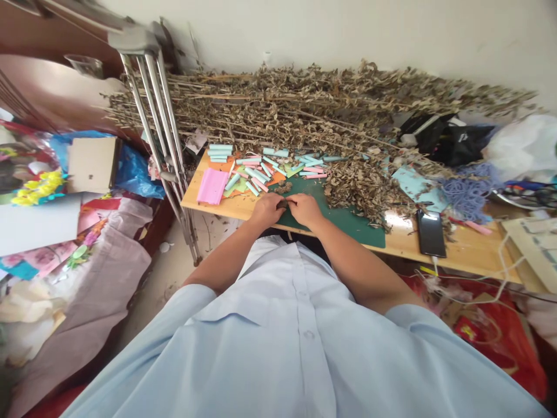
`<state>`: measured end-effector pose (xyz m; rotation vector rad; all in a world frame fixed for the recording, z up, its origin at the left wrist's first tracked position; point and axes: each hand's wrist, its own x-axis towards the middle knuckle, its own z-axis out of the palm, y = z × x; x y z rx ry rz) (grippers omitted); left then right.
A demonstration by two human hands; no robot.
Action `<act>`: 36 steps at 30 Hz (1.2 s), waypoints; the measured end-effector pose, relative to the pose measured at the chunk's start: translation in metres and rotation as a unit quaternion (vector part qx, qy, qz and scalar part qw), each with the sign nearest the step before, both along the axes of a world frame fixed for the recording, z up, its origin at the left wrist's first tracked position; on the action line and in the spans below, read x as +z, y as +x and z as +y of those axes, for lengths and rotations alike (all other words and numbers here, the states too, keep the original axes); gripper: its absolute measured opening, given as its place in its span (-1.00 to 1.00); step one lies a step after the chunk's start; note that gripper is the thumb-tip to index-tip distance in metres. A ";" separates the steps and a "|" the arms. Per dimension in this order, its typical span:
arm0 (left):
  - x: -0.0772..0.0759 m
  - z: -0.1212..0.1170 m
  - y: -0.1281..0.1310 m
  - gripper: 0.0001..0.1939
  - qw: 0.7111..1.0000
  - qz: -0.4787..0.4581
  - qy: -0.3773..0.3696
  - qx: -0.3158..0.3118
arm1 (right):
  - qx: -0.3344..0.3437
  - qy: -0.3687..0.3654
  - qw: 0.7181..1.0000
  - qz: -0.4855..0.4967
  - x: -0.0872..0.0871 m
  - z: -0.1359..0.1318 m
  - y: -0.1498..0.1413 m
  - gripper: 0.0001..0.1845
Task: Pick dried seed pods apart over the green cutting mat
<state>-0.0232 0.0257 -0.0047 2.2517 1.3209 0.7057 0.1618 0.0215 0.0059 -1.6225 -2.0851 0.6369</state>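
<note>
My left hand [267, 210] and my right hand [304, 210] meet over the near edge of a green cutting mat [352, 217]. Between their fingers is a small dark piece of dried leaf [282, 204], partly hidden by the fingers. A little dried leaf litter [283, 187] lies just beyond them. To the left are a pink paper stack [212, 186] and many rolled paper strips in pale blue and pink [256, 171]. A heap of dried leaves [361, 188] covers the mat's far right.
Long dried leafy branches [304, 110] lie along the wall behind the wooden table [470, 249]. A black smartphone [430, 233] and blue yarn [467, 193] sit to the right. Metal crutches [159, 133] lean at the table's left end.
</note>
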 end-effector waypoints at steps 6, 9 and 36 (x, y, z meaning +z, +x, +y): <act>0.003 -0.003 0.002 -0.83 1.000 0.022 -0.006 0.005 | 0.040 -0.025 0.998 -0.032 0.002 0.003 -0.003 -0.75; 0.005 -0.005 0.003 -0.83 1.000 0.020 -0.009 0.004 | 0.035 -0.038 0.998 -0.034 0.001 0.004 -0.003 -0.79; 0.018 -0.002 0.017 -0.72 0.971 -0.215 -0.058 0.090 | -0.132 -0.098 0.938 0.304 0.024 -0.025 0.007 -0.74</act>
